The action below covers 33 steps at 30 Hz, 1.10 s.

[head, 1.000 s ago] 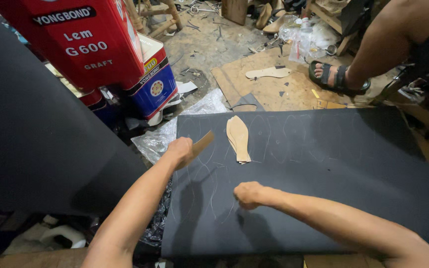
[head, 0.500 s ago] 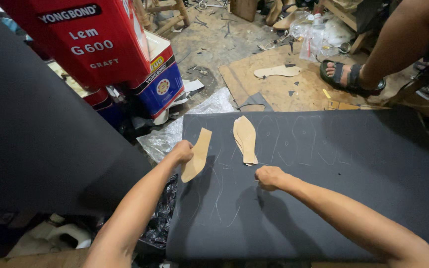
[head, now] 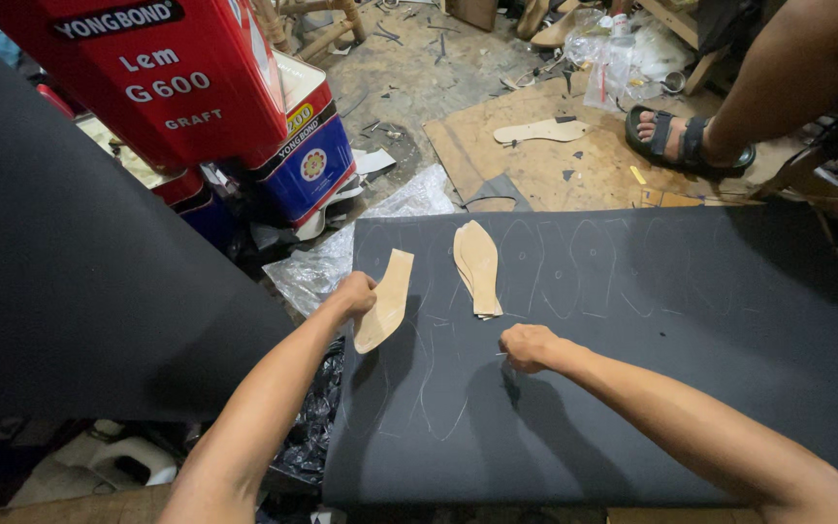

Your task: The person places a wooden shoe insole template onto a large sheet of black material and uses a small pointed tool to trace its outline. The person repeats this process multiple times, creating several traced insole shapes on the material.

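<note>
**Sole template held at the left edge of the dark sheet**

Tan, sole-shaped cardboard template (head: 386,299) sits in the left hand (head: 353,294), which grasps it along its left edge. Its long axis runs near to far, leaning slightly to the right at the far end, and it hangs over the left part of the large black foam sheet (head: 632,388), among faint chalk outlines of soles. The right hand (head: 526,346) lies to the right and a little nearer, clenched on the sheet; whether it holds a marker cannot be told. Between the hands but farther off rests a small stack of tan sole templates (head: 478,266), also lying near to far. The left hand is the closer one to the held template's outline area.

Far left stand a large red rectangular tin (head: 162,78) with white lettering and, beneath it to the right, a blue and red tin (head: 307,165) with a round emblem. Crumpled clear plastic (head: 341,257) lies by the sheet's far left corner.
</note>
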Motion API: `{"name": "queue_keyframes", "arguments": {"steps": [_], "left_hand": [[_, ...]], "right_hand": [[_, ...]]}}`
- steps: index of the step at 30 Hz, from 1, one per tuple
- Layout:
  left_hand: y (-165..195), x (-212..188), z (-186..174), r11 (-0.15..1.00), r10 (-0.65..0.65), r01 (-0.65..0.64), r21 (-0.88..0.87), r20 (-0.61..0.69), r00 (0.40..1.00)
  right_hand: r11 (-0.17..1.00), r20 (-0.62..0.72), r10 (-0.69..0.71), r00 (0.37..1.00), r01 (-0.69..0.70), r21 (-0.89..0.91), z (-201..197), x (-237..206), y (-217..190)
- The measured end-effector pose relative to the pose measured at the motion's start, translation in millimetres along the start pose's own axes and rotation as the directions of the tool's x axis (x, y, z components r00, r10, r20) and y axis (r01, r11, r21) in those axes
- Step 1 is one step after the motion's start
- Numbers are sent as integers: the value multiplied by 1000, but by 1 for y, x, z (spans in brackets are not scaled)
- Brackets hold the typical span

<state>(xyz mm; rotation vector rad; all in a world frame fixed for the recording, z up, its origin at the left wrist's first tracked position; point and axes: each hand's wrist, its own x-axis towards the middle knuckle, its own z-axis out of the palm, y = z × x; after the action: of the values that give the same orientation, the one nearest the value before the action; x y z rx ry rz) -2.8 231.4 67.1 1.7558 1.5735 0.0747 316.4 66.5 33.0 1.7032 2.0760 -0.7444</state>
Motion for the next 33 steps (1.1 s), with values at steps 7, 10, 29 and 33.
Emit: {"name": "queue_keyframes", "arguments": {"steps": [7, 10, 29, 33], "left_hand": [[-5, 7, -3, 994, -102, 102, 28, 22, 995], [-8, 9, -11, 993, -109, 114, -16, -438, 892], [-66, 7, 10, 831, -29, -41, 554, 117, 993], [-72, 4, 11, 838, -48, -24, 546, 116, 992]], "right_hand": [[1000, 38, 2, 999, -2, 9, -6, -5, -1], [1000, 35, 2, 999, -2, 5, -6, -3, -1], [917, -421, 365, 831, -240, 319, -38, 67, -1], [857, -359, 474, 804, -328, 398, -43, 82, -16]]}}
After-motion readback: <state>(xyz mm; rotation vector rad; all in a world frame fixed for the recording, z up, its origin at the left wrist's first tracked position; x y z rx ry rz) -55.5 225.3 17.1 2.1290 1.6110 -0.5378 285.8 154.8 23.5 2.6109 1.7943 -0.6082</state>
